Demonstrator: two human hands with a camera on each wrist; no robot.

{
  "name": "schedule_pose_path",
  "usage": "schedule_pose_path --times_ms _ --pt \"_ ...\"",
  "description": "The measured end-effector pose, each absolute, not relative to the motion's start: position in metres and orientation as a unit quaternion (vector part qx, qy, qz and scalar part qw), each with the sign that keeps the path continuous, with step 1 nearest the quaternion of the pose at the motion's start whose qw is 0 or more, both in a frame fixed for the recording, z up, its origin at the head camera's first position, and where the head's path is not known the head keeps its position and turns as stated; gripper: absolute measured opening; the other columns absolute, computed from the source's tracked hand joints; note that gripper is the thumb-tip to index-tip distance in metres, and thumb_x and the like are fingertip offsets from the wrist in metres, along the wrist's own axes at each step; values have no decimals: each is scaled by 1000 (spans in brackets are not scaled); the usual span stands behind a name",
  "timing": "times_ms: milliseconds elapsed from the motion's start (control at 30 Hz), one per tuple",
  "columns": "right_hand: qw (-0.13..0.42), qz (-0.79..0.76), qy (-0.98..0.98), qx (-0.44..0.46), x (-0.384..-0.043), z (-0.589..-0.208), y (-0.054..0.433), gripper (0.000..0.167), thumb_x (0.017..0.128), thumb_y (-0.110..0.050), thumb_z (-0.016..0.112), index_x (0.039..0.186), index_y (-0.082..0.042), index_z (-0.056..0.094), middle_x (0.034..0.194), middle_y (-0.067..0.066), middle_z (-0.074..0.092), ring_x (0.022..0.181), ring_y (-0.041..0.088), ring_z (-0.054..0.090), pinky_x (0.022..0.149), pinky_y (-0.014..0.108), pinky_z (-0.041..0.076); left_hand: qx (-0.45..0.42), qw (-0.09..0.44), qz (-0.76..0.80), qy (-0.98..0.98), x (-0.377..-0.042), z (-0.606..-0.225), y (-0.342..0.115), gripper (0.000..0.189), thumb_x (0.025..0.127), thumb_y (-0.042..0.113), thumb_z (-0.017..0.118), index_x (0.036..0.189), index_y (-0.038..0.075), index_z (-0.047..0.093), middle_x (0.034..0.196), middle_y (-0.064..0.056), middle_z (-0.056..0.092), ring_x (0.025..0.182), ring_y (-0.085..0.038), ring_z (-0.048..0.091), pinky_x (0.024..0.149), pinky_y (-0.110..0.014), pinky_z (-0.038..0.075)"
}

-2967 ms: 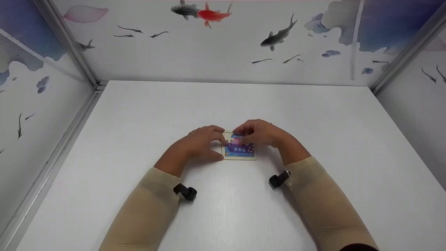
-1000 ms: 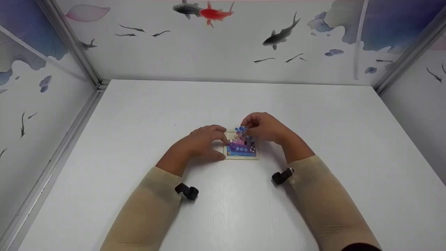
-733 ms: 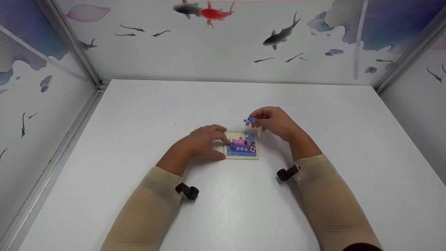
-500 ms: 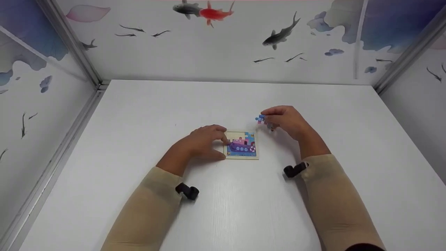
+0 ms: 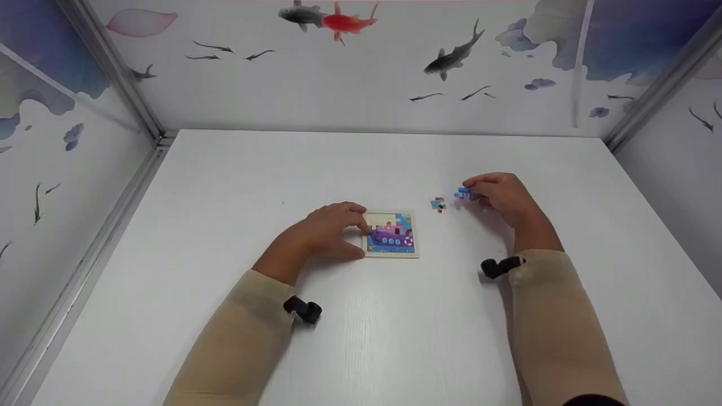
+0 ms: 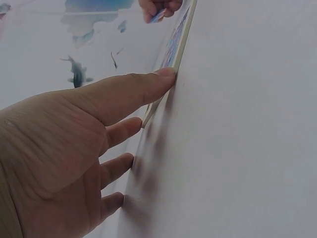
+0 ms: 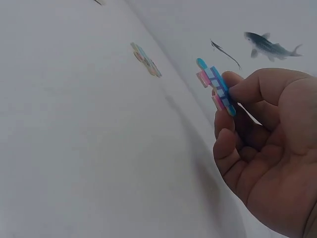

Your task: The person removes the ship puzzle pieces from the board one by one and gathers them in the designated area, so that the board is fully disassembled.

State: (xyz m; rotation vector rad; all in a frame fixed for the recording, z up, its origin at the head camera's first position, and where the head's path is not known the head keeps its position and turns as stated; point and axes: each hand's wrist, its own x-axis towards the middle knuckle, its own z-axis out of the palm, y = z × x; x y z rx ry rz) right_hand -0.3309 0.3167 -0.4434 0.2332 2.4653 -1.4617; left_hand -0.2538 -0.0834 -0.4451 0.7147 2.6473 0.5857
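Note:
A small jigsaw puzzle (image 5: 393,241) in a pale wooden frame, picturing a purple ship, lies mid-table; its upper left part shows bare wood. My left hand (image 5: 330,230) rests at the frame's left side. Its thumb touches the near corner, and the index fingertip reaches over the puzzle; in the left wrist view the fingers (image 6: 119,166) are extended and apart. Right of the frame, my right hand (image 5: 499,194) pinches a blue-and-pink puzzle piece (image 7: 218,89) between thumb and fingers, raised over the table. Between that hand and the frame lies another puzzle piece (image 5: 438,203).
The white table (image 5: 383,327) ends at a back wall (image 5: 350,84) printed with fish. Side panels in metal framing (image 5: 107,67) stand left and right. A black wrist camera (image 5: 303,309) sits on each sleeve.
My right hand has lifted puzzle pieces out of the frame and moved right. One piece now lies on the table, while another stays pinched. The left hand has kept its place.

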Motion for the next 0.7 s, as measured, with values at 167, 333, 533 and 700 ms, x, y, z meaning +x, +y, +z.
schedule_pose_path --times_ms 167,333,533,700 --pt "126 -487 860 87 -329 -444 328 29 105 -35 67 128 -21 78 134 -1 65 115 17 58 90 24 55 251 170 201 932 -254 -446 -83 45 92 40 82 136 30 72 172 4 41 165 -29 29 135 -57 22" --pt "130 -472 868 85 -329 -447 331 29 104 -33 68 129 -22 77 137 1 63 115 19 58 90 24 55 243 172 202 933 -254 -445 -82 45 92 39 82 135 30 73 172 4 41 165 -29 29 136 -58 21" --pt "132 -447 881 82 -329 -449 336 33 103 -36 70 132 -21 76 129 0 68 109 19 61 88 25 55 246 166 204 933 -254 -446 -83 43 92 38 82 133 31 73 171 4 42 164 -30 30 135 -58 22" --pt "136 -423 892 89 -328 -449 342 35 101 -41 72 130 -21 77 122 0 72 105 19 63 87 26 55 254 157 206 932 -254 -449 -84 42 92 38 82 132 31 73 170 3 43 164 -31 31 134 -59 24"
